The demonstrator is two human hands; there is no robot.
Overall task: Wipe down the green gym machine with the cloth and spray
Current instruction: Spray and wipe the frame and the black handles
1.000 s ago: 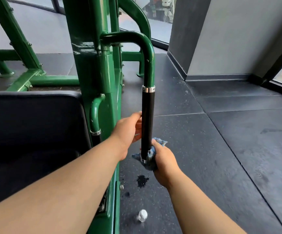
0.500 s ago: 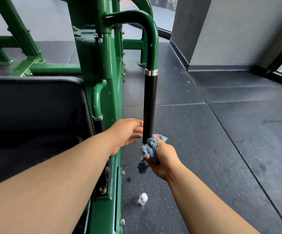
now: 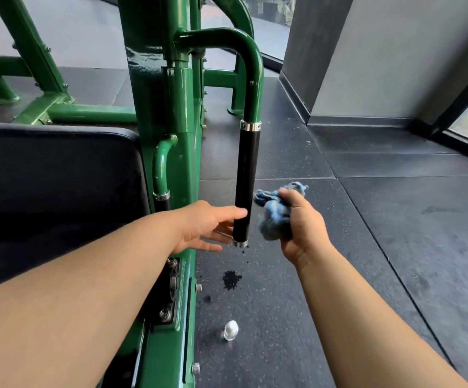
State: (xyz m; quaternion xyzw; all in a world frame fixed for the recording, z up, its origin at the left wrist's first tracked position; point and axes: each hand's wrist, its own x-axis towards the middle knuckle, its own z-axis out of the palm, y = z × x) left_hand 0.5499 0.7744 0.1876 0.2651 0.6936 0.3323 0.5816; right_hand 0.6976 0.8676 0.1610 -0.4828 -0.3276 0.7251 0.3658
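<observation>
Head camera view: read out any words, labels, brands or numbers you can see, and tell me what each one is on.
None can be read in this view.
The machine shows plain green paint, with no brand plate or number.
The bottle on the floor is too small to tell if it bears a label.
The cloth, grip and pad carry no print.

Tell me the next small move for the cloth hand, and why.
Probably move the right hand left to press the blue cloth onto the black grip. The cloth is bunched in that hand, just beside the grip and apart from it, while the left hand, fingers straight, sits at the grip's lower end.
</observation>
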